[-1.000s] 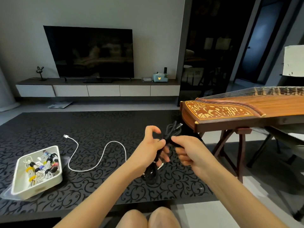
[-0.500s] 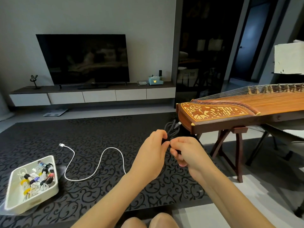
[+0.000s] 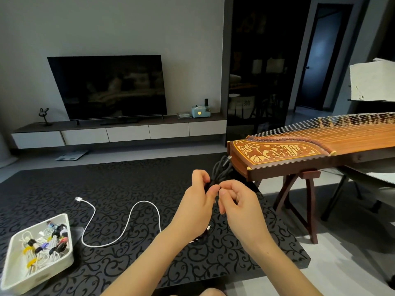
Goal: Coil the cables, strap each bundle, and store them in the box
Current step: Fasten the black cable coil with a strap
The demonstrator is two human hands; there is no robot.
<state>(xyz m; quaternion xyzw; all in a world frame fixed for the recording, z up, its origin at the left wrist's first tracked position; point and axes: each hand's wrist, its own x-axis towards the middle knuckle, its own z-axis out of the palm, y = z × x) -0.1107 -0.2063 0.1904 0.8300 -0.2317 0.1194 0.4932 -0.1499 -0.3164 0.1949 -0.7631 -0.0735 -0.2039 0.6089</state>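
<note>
Grip: left hand (image 3: pixel 196 202) and right hand (image 3: pixel 237 207), fingertips meeting, both pinching the middle of one black cable bundle (image 3: pixel 222 170); fingers curled tight, no gap.
Bundle: held above the table (image 3: pixel 128 184), loops rising just beyond the knuckles; the lower loops are hidden behind the left wrist.
White cable (image 3: pixel 126 223): uncoiled, lying in curves on the table, left of the grip.
Box (image 3: pixel 42 277): white, far left and nearer the person, holding strapped cable bundles.
Zither (image 3: pixel 277 152): on a stand, right of and beyond the grip.
</note>
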